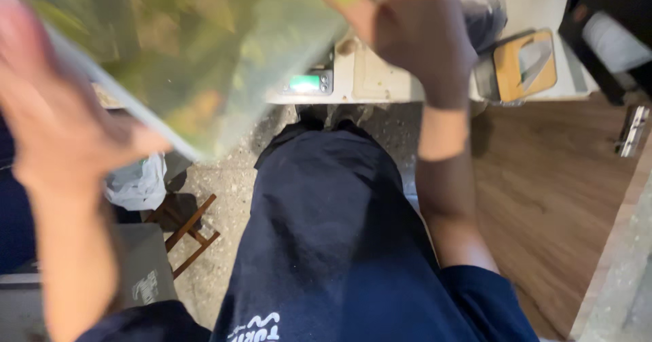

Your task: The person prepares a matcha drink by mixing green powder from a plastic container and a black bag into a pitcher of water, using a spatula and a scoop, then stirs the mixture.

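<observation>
left hand (64, 121) clamped on bag (183, 50) lower edge | right hand (414, 33) pinching its top | bag of greens stretched between hands, apparently kept level | scale (309, 82) beneath, on counter (380, 84)

I count two hands of mine, my left hand (61, 124) and my right hand (414, 36). Between them is one clear bag of greens (183, 50). Below it is one scale (309, 82), and right of my right hand one yellow container (523, 67).

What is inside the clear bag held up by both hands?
The bag holds blurred green and yellowish leafy stuff; what kind cannot be told. Its upper part runs out of frame, and the left hand and right hand cover its edges.
</observation>
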